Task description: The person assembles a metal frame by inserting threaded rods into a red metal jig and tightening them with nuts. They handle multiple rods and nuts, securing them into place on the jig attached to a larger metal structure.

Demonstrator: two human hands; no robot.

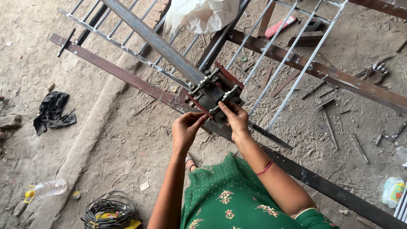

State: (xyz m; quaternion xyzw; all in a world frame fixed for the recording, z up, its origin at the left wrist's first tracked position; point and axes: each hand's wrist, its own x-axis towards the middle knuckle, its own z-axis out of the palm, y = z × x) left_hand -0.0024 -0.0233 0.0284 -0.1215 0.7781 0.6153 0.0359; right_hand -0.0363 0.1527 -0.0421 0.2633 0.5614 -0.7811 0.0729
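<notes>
Steel clamp block (214, 96) w/ red-painted side plates and bolts is sitting on the brown flat bar (127, 76), right where the grey angle beam (157, 42) is crossing it, and we're working on it w/ both hands. Our right hand (235, 120) is gripping the near corner of the block, fingers curled together on a bolt end, thumb on top. Our left hand (185, 128) is touching the block's near-left edge, fingertips pinched together at the red plate; can't tell if they're holding anything small.

Just beyond the block, a grille of thin grey rods (275, 51) is lying across the frame, running away to the upper right. Further past it, a white plastic bag (199, 15) is resting on the bars. Right of the block, well apart, loose metal offcuts (330, 118) are lying on the dirt floor (106, 144). Left of the block, well apart, a black cloth (53, 112) is lying crumpled. Nearer us than the block, to the left, a coil of black wire (108, 208) and a clear plastic bottle (46, 189) are lying on the ground.
</notes>
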